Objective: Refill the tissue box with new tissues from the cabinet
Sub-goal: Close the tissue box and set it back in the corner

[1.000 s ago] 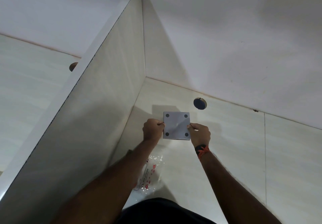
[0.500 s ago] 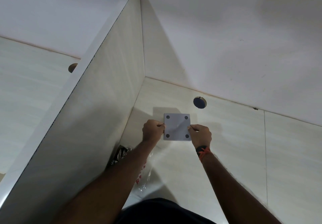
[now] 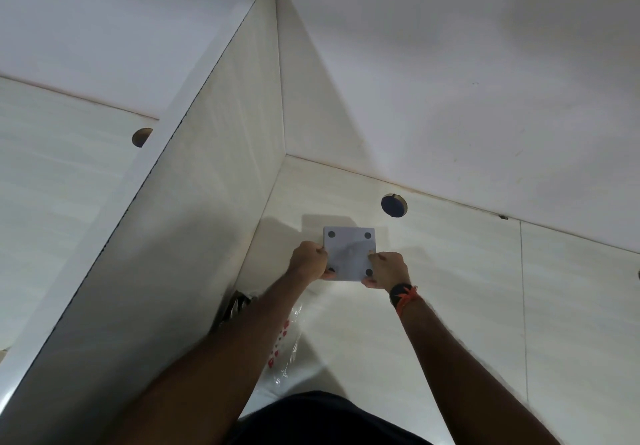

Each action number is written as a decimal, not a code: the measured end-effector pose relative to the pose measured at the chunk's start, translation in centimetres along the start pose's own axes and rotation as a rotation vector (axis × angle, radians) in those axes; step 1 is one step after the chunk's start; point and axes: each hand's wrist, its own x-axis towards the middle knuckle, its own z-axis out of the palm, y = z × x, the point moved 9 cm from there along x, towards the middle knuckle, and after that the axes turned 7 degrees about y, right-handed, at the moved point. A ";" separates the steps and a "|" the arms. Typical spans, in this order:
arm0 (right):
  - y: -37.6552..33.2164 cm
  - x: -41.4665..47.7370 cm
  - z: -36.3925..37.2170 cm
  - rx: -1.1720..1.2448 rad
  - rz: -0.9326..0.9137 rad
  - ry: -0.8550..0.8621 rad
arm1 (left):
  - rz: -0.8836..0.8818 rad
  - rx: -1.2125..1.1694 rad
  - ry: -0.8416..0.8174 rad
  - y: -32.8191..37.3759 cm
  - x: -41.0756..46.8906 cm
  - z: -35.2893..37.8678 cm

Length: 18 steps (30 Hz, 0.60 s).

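A square white tissue box [image 3: 349, 249] with four dark round feet faces me bottom-up, held over the pale shelf surface. My left hand [image 3: 309, 260] grips its left edge and my right hand [image 3: 389, 270] grips its lower right corner. A clear plastic tissue wrapper [image 3: 287, 339] with red print lies on the surface under my left forearm, partly hidden by it.
A tall white divider panel [image 3: 194, 223] rises close on the left. The white back wall [image 3: 450, 105] stands behind, with a round cable hole [image 3: 393, 205] in the surface just beyond the box. A crumpled dark foil piece [image 3: 235, 306] lies against the divider.
Both hands have shifted a little lower along the box's sides; the box stays in nearly the same place. More of the dark foil piece shows by the divider.
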 end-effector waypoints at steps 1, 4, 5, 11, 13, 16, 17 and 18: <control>-0.4 -0.6 0.0 0.032 -0.010 0.016 | -0.004 -0.033 0.021 0.2 -0.1 -0.3; -1.0 -2.3 0.7 0.330 -0.026 0.012 | -0.011 -0.114 0.081 1.7 -2.0 -1.8; -1.0 -2.8 0.9 0.451 -0.031 0.012 | -0.031 -0.177 0.090 2.2 -2.9 -2.1; -1.3 -4.5 1.3 0.670 -0.112 0.092 | -0.158 -0.475 0.160 1.6 -4.0 -3.2; -1.2 -4.2 1.2 0.688 -0.076 0.067 | -0.141 -0.550 0.128 1.3 -3.9 -3.1; -0.7 -4.0 2.3 0.724 0.016 -0.119 | -0.053 -0.601 0.131 1.1 -3.9 -4.0; -0.5 -4.3 2.8 0.712 0.056 -0.191 | -0.044 -0.600 0.129 0.8 -3.9 -4.3; -0.5 -4.7 3.1 0.712 0.090 -0.244 | -0.038 -0.599 0.123 0.5 -3.7 -4.6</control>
